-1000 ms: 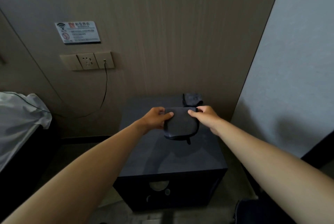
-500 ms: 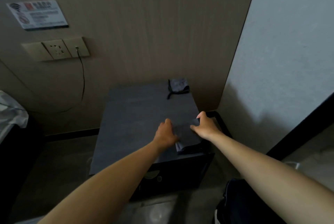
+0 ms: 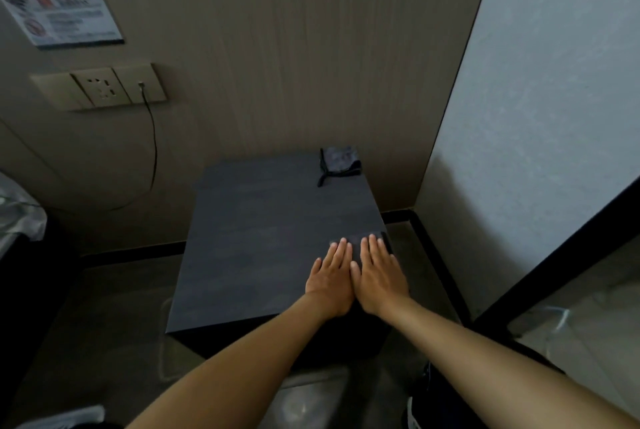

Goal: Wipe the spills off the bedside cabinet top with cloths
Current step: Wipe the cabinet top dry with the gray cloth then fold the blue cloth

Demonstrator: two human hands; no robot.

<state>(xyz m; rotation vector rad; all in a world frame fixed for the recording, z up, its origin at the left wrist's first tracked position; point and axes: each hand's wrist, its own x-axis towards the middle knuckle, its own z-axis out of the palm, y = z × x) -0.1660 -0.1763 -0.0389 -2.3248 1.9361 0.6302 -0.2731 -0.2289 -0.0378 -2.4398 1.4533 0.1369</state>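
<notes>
Your single head-worn wide-angle camera looks forward and steeply down from close above the dark grey square-topped bedside cabinet [image 3: 277, 238], facing the brown wood-grain wall panel [image 3: 277, 48] behind it, with both forearms reaching in from below.

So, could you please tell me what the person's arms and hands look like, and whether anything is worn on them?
Both forearms are bare with no sleeves in view. The left hand and right hand wear no gloves, and no rings, watch or bracelets are visible.
</notes>
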